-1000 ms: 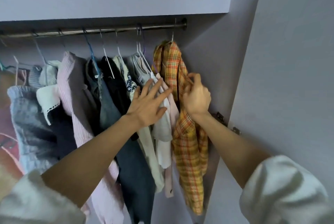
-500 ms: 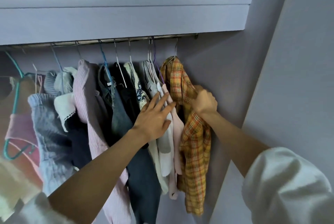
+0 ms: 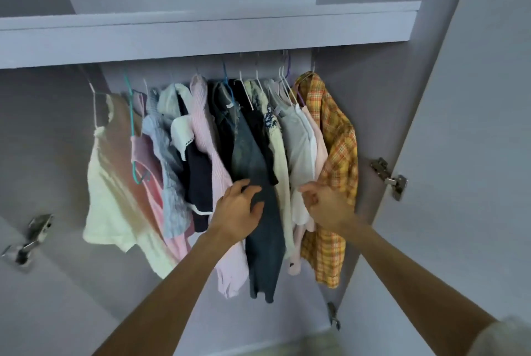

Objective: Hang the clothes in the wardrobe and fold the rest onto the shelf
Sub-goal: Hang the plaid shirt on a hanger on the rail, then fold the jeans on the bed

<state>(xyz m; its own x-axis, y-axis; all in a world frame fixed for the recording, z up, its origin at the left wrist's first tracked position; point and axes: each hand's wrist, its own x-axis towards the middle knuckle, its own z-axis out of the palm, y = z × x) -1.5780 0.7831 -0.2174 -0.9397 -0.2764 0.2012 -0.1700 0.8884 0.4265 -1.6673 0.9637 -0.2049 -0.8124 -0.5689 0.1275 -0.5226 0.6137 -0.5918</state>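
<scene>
Overhead, the wardrobe [image 3: 388, 114] stands open with its shelf [image 3: 207, 37] running across the top, and the rail below that shelf is hidden, so only hanger hooks show where the clothes hang. Along it runs a packed row of clothes, from a cream top [image 3: 115, 183] at the far left, well apart from the wall, to the plaid shirt [image 3: 339, 149] at the far right, near the door hinge [image 3: 389, 177]. That shirt is the piece in hand for the hanging step, and it looks already hooked up: light, thin woven cotton, limp, with its cloth bunched and twisted on the hanger, so it will likely slide or slump if tugged low down. A better hold would be high, at the collar or shoulder seam, to square it on the hanger; a pull at the hem would only drag it askew. Beside it the dark jeans [image 3: 258, 197] look the heaviest and stiffest piece and should stay put when pushed. The left hand [image 3: 240, 212] lies on the jeans with fingers spread and loosely bent, gripping nothing. The right hand [image 3: 327, 203] is half curled at the plaid shirt's inner edge; whether it pinches the cloth I cannot tell.
</scene>
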